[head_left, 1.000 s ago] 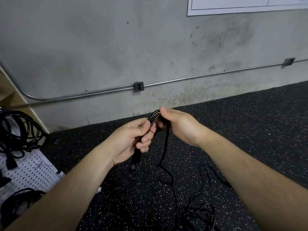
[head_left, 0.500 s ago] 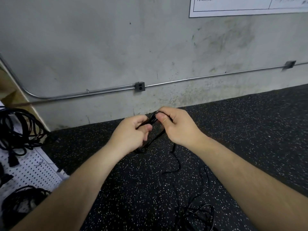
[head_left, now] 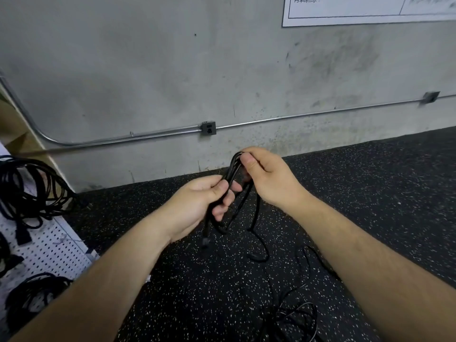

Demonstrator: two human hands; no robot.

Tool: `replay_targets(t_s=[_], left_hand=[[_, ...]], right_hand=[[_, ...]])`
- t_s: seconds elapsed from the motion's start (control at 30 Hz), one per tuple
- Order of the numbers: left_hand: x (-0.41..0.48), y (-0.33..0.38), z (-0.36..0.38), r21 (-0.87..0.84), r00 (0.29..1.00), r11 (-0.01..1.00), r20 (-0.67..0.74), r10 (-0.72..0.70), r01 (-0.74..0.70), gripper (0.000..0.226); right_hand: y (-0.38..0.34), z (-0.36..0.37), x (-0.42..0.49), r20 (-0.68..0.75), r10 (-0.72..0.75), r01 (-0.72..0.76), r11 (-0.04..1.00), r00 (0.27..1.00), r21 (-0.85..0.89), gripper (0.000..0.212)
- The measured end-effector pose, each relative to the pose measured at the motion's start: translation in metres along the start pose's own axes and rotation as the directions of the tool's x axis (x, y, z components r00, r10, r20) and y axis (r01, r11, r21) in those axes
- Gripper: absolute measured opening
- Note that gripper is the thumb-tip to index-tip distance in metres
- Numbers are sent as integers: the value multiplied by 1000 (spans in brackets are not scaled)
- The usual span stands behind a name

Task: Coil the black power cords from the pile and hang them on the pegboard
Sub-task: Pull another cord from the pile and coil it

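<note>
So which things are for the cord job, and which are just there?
For the job: the black cord, held by the left hand and right hand; the cord pile on the floor; the pegboard with coils hanging on it.
Just there: the wall pipe, the outlet box, the poster.

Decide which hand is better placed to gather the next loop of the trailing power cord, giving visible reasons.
Right, probably. The left hand grips the gathered loops of the black power cord. The right hand only pinches the loop's top, and the loose length hangs beneath it toward the floor.
</note>
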State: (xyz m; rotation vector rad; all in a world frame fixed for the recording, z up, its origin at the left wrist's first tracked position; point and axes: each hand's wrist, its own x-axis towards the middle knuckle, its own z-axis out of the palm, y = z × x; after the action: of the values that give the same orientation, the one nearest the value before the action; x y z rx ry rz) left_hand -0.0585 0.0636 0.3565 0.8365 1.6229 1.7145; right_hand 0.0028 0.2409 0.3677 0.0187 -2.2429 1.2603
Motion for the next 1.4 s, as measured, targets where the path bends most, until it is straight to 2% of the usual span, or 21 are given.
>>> replay_targets(t_s=[0.1, 0.17, 0.23, 0.3, 0.37, 0.43, 0.53, 0.6, 0.67, 0.73, 0.8, 0.87, 0.93, 1.03, 1.17, 1.3, 1.4], left_hand=[[1, 4, 0, -131, 999, 990, 23, 45, -42, 19], [-1, 11, -1, -271, 997, 961, 29, 71, -61, 13], [-2, 20, -5, -403, 994, 909, -3, 111, -103, 13], [-3, 29, -14, -491, 986, 857, -29, 164, -157, 11], [-4, 36, -23, -523, 977, 829, -47, 207, -200, 8], [-4, 38, -28, -511, 973, 829, -78, 218, -227, 5], [-3, 39, -33, -495, 967, 831, -164, 197, -253, 7], [-2, 39, -40, -498, 957, 825, -239, 165, -267, 12], [-3, 39, -50, -529, 944, 801, -304, 129, -280, 17], [-4, 38, -60, -554, 932, 779, -348, 105, -294, 14], [-6, 37, -64, -562, 925, 766, -365, 109, -312, 10], [-8, 37, -63, -578, 928, 751, -350, 125, -319, 9], [-9, 37, -57, -580, 936, 752, -324, 138, -312, 11], [-8, 33, -42, -516, 939, 804, -310, 148, -297, 21], [-5, 27, -23, -248, 915, 924, -354, 195, -293, 24], [-4, 20, -19, 35, 920, 969, -308, 242, -244, 22], [-2, 15, -18, 180, 933, 965, -273, 236, -191, 21]], right_hand=[[0, 6, -5, 4, 66, -66, 977, 998, 202, 26], [6, 8, -9, 50, 137, -145, 949, 989, 280, 48], [19, 9, -16, 159, 216, -256, 918, 963, 303, 55], [32, 13, -26, 348, 286, -392, 873, 893, 289, 50], [38, 23, -40, 538, 303, -452, 877, 787, 166, 44], [39, 39, -51, 653, 294, -477, 871, 698, 119, 36], [33, 55, -61, 693, 319, -571, 805, 647, 163, 55], [31, 54, -65, 679, 329, -579, 797, 656, 173, 62], [32, 49, -68, 595, 339, -519, 841, 729, 157, 44], [34, 45, -66, 438, 318, -425, 889, 841, 170, 22], [34, 44, -62, 248, 296, -340, 928, 922, 154, 16], [33, 46, -58, 135, 294, -303, 951, 946, 53, 19], [31, 49, -55, 151, 317, -298, 945, 936, -135, 18], [20, 56, -55, 247, 329, -213, 891, 912, -400, 20], [-7, 61, -53, 323, 271, -32, 808, 907, -588, 25], [-25, 55, -54, 481, 173, 189, 767, 860, -614, 19], [-30, 46, -54, 543, 129, 248, 786, 830, -567, 14]])
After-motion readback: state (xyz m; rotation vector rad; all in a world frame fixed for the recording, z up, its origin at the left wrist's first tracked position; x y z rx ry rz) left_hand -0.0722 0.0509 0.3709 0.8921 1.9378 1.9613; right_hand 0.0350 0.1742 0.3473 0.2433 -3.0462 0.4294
